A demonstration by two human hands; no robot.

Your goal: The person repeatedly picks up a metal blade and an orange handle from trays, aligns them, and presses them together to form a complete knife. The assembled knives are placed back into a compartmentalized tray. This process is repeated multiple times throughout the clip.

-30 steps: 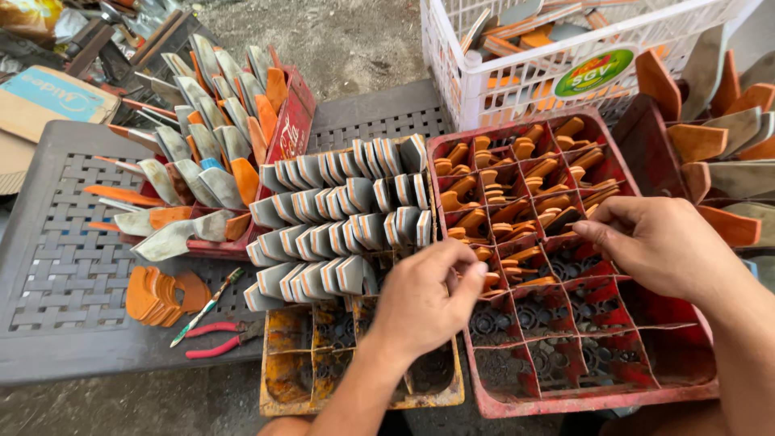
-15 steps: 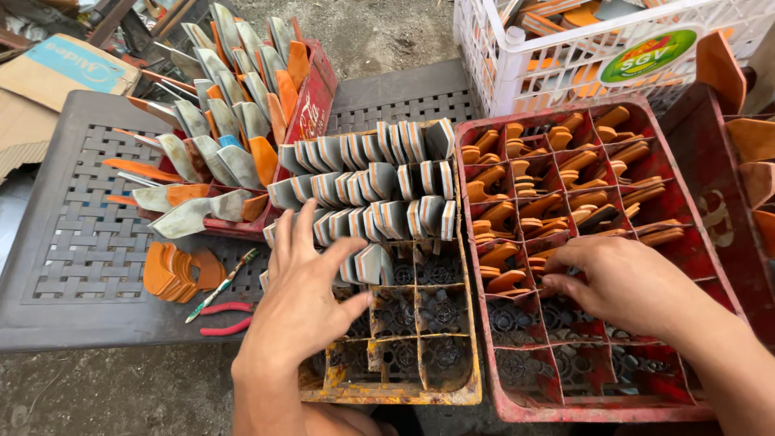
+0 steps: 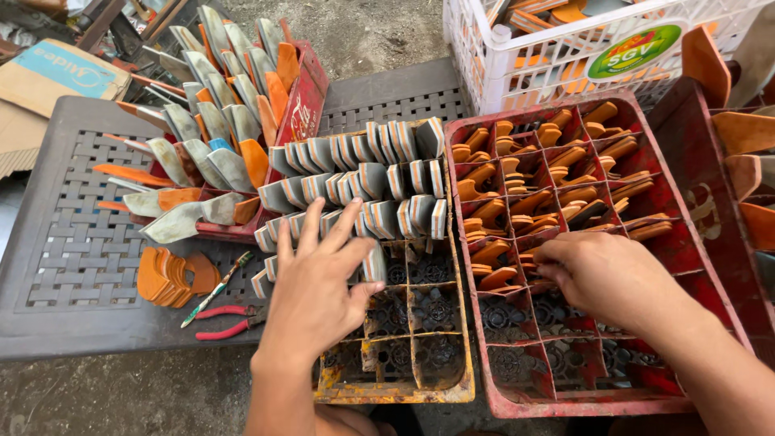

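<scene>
In the head view, the left hand (image 3: pixel 319 278) lies open, fingers spread, palm down on rows of flat grey metal blades with orange edges (image 3: pixel 363 182) that stand upright in a worn yellow plastic compartment crate (image 3: pixel 395 391). The thumb presses the blade at the near end of a row; the crate's nearest compartments hold nothing. The right hand (image 3: pixel 601 274) curls its fingers down into a compartment of the red plastic divided crate (image 3: pixel 565 404), touching orange wooden handle pieces (image 3: pixel 549 173) stacked there; whether it grips one I cannot tell. Both crates sit side by side on a grey woven-pattern plastic table (image 3: pixel 73 258). Left of the left hand lie red-handled pliers (image 3: pixel 230 320) and a stack of orange wooden pieces (image 3: pixel 165 277). A white plastic basket (image 3: pixel 517 60) stands beyond the red crate.
</scene>
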